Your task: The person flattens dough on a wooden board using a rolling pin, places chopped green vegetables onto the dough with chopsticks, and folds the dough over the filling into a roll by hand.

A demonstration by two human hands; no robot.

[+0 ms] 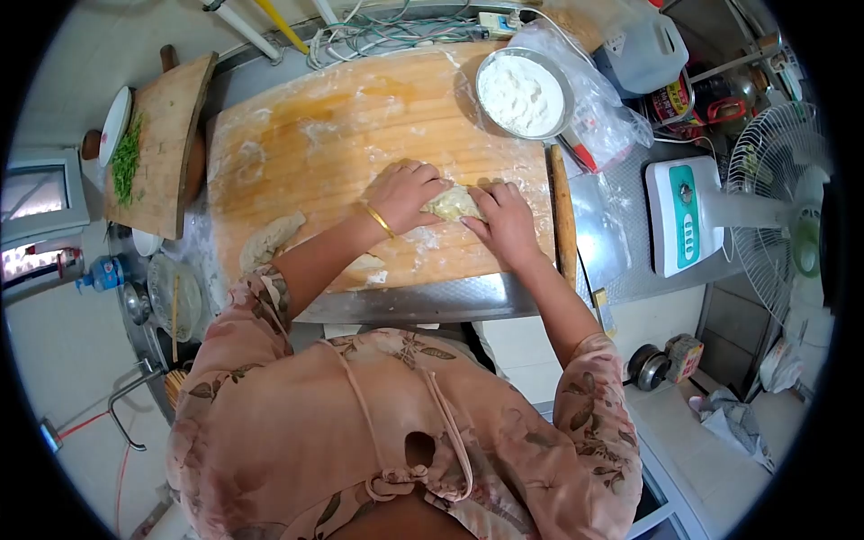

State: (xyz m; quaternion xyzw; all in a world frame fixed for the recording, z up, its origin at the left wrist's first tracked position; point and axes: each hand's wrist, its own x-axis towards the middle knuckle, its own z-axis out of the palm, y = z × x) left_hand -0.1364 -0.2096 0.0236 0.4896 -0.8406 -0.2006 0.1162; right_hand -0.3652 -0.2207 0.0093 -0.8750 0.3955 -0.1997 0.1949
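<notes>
Pale, yellowish dough [453,205] lies on the floured wooden board [315,166] between my two hands. My left hand [409,196], with a gold bracelet at the wrist, presses against the dough's left end with fingers curled round it. Gripping the right end is my right hand [504,218], its thumb along the near side. A second, longer piece of dough [273,240] rests on the board's left part, close to my left forearm. Under that forearm a smaller pale piece shows in part.
A metal bowl of flour [522,94] stands at the board's far right corner. Along the right edge lies a rolling pin [564,216]. A cutting board [160,148] with chopped greens [127,162] is at left. A fan [774,202] stands at right.
</notes>
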